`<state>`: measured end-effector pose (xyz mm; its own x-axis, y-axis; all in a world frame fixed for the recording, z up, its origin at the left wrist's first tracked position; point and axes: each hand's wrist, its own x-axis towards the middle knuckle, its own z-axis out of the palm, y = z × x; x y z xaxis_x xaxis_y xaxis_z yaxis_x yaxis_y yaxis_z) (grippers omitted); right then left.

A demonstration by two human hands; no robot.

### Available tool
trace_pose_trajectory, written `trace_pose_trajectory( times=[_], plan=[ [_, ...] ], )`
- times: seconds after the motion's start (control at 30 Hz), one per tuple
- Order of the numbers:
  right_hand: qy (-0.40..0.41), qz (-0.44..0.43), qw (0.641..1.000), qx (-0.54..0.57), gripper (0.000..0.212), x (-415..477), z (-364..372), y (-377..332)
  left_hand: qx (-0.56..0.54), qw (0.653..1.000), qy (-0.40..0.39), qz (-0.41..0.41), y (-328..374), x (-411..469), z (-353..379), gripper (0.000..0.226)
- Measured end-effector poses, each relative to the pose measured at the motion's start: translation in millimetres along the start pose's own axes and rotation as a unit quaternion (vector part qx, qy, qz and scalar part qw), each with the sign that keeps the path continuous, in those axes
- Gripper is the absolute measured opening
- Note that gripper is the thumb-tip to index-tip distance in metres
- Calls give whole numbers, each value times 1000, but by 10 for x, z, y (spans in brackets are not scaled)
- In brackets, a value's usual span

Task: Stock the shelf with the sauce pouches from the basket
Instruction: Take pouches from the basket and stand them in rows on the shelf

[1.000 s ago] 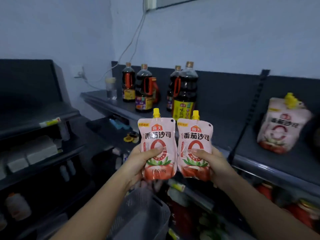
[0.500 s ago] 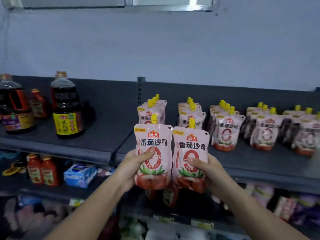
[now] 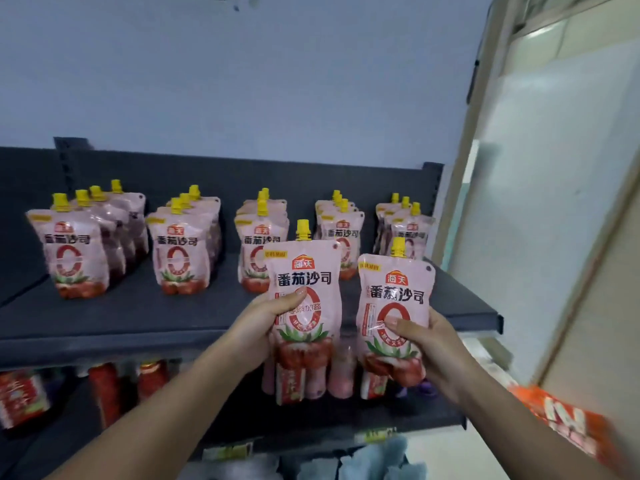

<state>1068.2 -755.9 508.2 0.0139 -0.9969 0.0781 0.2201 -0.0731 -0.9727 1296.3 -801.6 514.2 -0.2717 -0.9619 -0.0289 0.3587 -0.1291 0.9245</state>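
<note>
**Fig. Two pouches held up before the shelf edge**

Nearest you, your left hand (image 3: 263, 327) grips one sauce pouch (image 3: 304, 282) by its lower half, thumb pressed across the front and fingers curled behind. Your right hand (image 3: 427, 341) holds a second pouch (image 3: 398, 296) the same way, just beside the first and a little lower. Both are upright, yellow caps (image 3: 303, 227) up and labels toward you, in front of the dark shelf (image 3: 138, 323) and not yet resting on it. Beyond them, five rows of matching pouches (image 3: 180, 251) stand on the shelf, with bare board before each row. The basket is out of view. To seat these well, lift each clear of the lip, set its base down in front of a row's leading pouch, and let go only once it stands. The soft body will likely sag if tipped, so keep the cap vertical
</note>
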Motion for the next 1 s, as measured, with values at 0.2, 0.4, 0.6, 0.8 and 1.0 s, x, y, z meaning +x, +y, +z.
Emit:
trace_pose_trajectory(
  times=[0.2,0.4,0.6,0.8,1.0],
  plan=[
    [49,-16,999,-5,75,59,-639,-165,32,999,-36,5,-146,511,443,31],
    [84,-23,996,-1,30,438,-962,-260,43,998,-14,40,-196,1098,598,20],
    [76,-10,997,-21,29,1147,-1142,-274,64,996,13,52,-225,1636,550,23],
    [39,1,999,-18,41,1765,-1239,-283,52,996,27,61,-209,1974,407,22],
    [12,10,1000,-4,44,2103,-1301,-128,40,995,33,88,-252,2132,327,26]
  ],
)
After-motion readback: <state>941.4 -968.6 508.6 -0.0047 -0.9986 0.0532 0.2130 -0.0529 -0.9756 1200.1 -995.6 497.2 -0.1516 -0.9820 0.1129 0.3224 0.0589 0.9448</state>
